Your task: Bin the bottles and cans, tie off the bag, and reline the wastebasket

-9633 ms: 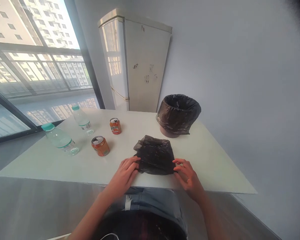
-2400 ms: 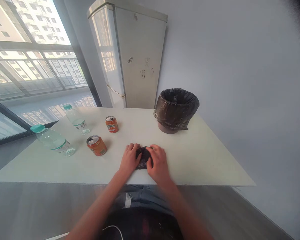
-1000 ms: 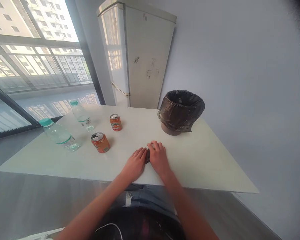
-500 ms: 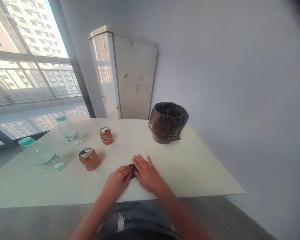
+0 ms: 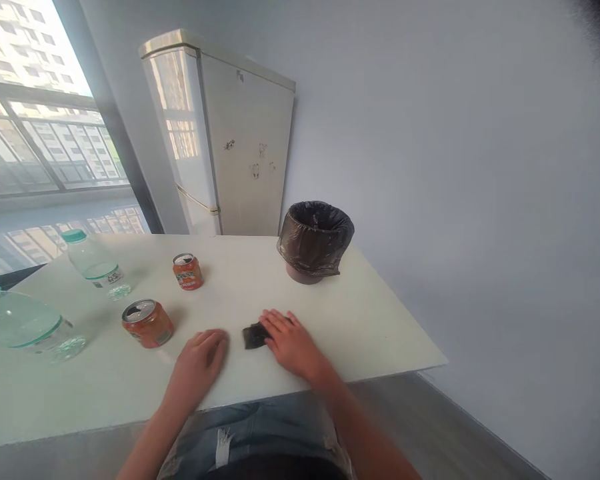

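Observation:
A small folded black piece (image 5: 255,336), with the slight sheen of thin plastic, lies on the white table near its front edge. My right hand (image 5: 291,343) rests flat over its right end, fingers stretched out, and covers that part. Left of the piece and apart from it, my left hand (image 5: 200,360) lies on the tabletop with its fingers loosely curled in; nothing shows in them. The nearest object to its left is an orange drink can (image 5: 149,325), standing upright with its top opened.
A second orange can (image 5: 187,272) stands farther back. Two clear bottles with green caps, one behind (image 5: 96,265) and one nearer (image 5: 27,325), are at the left. A bin lined with a black bag (image 5: 316,241) stands at the table's back right. Beyond is a white fridge (image 5: 245,147).
My left hand has let go of the black piece and moved left, away from it. The right hand stays on the piece. The view has turned a little to the right.

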`<state>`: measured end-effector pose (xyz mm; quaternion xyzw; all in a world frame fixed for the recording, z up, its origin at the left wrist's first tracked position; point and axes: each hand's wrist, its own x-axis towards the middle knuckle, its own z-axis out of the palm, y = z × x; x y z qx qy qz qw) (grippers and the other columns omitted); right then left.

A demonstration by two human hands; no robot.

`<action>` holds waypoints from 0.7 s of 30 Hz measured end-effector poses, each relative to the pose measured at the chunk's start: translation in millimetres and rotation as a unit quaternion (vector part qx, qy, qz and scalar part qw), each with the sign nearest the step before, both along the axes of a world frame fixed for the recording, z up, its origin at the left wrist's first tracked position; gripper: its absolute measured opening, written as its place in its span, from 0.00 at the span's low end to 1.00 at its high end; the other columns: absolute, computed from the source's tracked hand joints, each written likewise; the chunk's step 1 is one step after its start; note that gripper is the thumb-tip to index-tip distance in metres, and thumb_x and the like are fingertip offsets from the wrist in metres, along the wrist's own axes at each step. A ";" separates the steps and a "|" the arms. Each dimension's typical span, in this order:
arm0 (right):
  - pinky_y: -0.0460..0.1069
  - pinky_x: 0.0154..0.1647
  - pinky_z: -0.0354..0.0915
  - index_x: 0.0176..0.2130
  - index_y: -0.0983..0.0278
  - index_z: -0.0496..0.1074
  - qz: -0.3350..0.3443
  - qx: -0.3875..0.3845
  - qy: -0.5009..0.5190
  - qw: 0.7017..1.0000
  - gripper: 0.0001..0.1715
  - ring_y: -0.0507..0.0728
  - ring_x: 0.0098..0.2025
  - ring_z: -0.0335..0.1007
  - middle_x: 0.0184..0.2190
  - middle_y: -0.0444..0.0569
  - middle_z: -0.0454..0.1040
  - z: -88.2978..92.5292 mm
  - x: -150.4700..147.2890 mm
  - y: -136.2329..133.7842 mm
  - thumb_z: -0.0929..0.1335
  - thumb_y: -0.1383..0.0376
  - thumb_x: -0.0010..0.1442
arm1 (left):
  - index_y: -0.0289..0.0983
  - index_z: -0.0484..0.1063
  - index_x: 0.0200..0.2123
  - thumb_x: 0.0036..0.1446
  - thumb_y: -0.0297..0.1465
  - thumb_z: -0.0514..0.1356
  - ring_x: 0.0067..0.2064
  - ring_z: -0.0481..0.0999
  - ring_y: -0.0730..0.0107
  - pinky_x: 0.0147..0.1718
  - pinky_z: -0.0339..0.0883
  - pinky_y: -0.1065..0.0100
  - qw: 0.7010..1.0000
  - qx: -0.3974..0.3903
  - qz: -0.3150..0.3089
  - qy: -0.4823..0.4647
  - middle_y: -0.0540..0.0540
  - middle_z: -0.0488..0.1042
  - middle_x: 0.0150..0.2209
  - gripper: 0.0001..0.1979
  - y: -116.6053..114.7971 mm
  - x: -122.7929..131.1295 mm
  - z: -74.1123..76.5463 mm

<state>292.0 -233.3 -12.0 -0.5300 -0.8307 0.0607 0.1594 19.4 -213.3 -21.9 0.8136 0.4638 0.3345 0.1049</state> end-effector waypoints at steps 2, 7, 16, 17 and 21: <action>0.65 0.75 0.54 0.72 0.62 0.63 -0.040 0.005 0.001 0.999 0.30 0.64 0.74 0.57 0.72 0.56 0.62 0.2 43.2 -10.2 0.56 0.63 0.75 | 0.40 0.78 0.40 0.72 0.36 0.53 0.44 0.79 0.59 0.46 0.72 0.58 0.999 0.002 -0.018 0.033 0.43 0.82 0.43 0.14 -3.5 5.0 3.2; 0.63 0.69 0.64 0.68 0.69 0.67 -0.272 0.034 -0.017 0.961 0.36 0.69 0.68 0.67 0.69 0.65 0.66 -26.1 199.0 -44.0 0.50 0.58 0.74 | 0.40 0.75 0.40 0.73 0.30 0.50 0.43 0.76 0.57 0.46 0.72 0.53 0.998 0.000 -0.029 0.050 0.41 0.78 0.41 0.14 -12.8 13.1 11.0; 0.82 0.65 0.55 0.76 0.63 0.54 -0.413 0.030 -0.061 0.908 0.46 0.77 0.76 0.49 0.74 0.63 0.57 -38.7 240.1 -59.1 0.51 0.47 0.68 | 0.43 0.74 0.41 0.73 0.29 0.52 0.42 0.77 0.59 0.45 0.74 0.53 0.998 0.052 0.026 -0.005 0.43 0.79 0.40 0.11 -30.9 12.9 24.5; 0.83 0.64 0.53 0.77 0.58 0.50 -0.420 0.054 -0.061 0.904 0.46 0.77 0.76 0.48 0.74 0.62 0.57 -33.0 234.4 -60.0 0.52 0.47 0.67 | 0.43 0.74 0.41 0.73 0.29 0.52 0.42 0.77 0.59 0.44 0.74 0.54 0.997 0.064 0.039 -0.020 0.44 0.79 0.40 0.11 -33.9 11.2 27.3; 0.85 0.65 0.46 0.77 0.53 0.49 -0.355 0.101 -0.054 0.928 0.42 0.77 0.76 0.49 0.75 0.56 0.55 -30.0 232.0 -61.1 0.52 0.49 0.69 | 0.42 0.73 0.41 0.72 0.29 0.53 0.44 0.76 0.59 0.47 0.72 0.54 0.982 0.125 0.117 -0.075 0.42 0.77 0.41 0.09 -38.8 -8.0 43.5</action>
